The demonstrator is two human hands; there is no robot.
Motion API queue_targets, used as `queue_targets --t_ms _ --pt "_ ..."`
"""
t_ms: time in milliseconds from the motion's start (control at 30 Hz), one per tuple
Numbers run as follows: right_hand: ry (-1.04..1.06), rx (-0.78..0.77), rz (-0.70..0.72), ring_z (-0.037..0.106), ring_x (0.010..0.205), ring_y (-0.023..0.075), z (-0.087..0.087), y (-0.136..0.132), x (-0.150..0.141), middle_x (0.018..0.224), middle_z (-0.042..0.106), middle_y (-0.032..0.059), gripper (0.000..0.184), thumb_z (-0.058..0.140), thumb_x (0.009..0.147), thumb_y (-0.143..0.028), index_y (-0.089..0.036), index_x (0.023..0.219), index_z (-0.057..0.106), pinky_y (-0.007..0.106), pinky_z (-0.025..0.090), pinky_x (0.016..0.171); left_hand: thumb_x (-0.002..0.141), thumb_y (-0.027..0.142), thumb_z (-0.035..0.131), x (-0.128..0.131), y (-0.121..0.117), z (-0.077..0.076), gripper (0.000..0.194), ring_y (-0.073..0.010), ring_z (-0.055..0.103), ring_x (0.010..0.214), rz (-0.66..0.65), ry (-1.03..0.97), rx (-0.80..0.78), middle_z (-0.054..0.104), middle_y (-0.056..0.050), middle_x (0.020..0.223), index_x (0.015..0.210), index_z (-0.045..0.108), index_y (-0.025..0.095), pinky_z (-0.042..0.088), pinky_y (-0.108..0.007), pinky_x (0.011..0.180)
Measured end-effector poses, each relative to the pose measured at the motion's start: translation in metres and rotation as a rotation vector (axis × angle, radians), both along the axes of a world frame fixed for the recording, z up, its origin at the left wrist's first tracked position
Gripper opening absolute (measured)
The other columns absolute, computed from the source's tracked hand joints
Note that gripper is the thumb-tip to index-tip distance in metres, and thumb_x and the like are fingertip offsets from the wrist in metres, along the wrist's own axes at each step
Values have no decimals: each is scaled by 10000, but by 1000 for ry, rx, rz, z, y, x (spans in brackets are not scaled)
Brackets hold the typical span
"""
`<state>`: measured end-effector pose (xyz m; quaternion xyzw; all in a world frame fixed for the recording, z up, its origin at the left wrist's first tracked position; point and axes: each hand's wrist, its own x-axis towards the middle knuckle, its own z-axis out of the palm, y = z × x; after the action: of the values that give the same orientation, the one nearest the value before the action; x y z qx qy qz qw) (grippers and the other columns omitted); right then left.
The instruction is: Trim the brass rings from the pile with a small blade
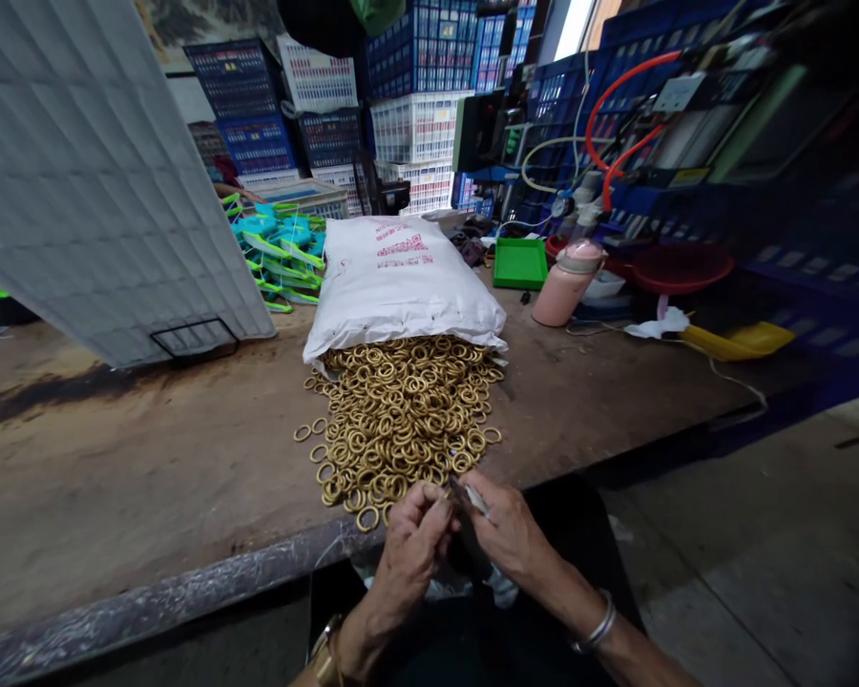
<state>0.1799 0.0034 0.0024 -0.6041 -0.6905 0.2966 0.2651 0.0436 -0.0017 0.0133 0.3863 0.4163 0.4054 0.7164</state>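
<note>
The left hand (415, 534) is pinching a hidden item, the right hand (507, 530) gripping a small dark tool (456, 492), near heaped round gold-coloured rings (409, 410).

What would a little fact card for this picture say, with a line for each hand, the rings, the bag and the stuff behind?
Left hand: pinched closed; anything inside is hidden
Right hand: gripping a small tool, kind unclear
Rings: gold-coloured, many, heaped on the table
Bag: white, red printing, lying down, rings spread from its near end
Right of bag: green tray, pink bottle
Background: stacked blue and white crates
</note>
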Motion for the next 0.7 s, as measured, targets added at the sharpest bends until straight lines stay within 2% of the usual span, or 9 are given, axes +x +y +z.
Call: queue_targets --t_ms 167,300,433,533,600,700 --pt "-180 4 76 492 538 119 5 -5 -2 586 529 -14 183 361 656 -66 -203 734 454 201 290 519 721 469 549 0 1 -3 320 -52 277 441 17 48 109 356 68 529 673 459 165 225 -181 426" --pt "-258 25 106 507 560 126 9 -5 -5 605 549 -6 205 358 649 -53 -200 755 454 203 276 524 747 432 528 -2 1 -6 281 -72 316 506 26 94 190 380 48 579 688 464 165 271 -186 469" --pt "-342 27 120 524 581 128 4 -5 -2 631 574 -1 220 377 655 -54 -193 798 470 213 251 521 770 411 505 -4 -3 -3 264 -77 343 508 13 142 230 413 38 583 683 459 166 288 -190 471" --pt "-440 11 43 527 571 130 0 0 10 629 587 4 213 406 683 -74 -189 841 490 228 221 510 775 409 506 -5 -10 7 286 -61 328 469 -18 150 242 409 41 556 643 453 162 268 -181 439" --pt "-516 -8 -72 515 536 131 -2 7 22 603 583 6 187 413 708 -92 -188 840 505 238 203 504 774 416 511 -4 -15 13 298 -47 324 440 -86 104 231 427 37 556 639 464 154 254 -174 414" --pt "-572 31 -235 517 554 137 -1 23 40 607 581 15 160 413 729 -103 -186 815 519 243 202 513 764 461 505 -3 -18 12 315 -27 291 348 -157 -60 61 463 42 526 677 460 162 211 -163 342"
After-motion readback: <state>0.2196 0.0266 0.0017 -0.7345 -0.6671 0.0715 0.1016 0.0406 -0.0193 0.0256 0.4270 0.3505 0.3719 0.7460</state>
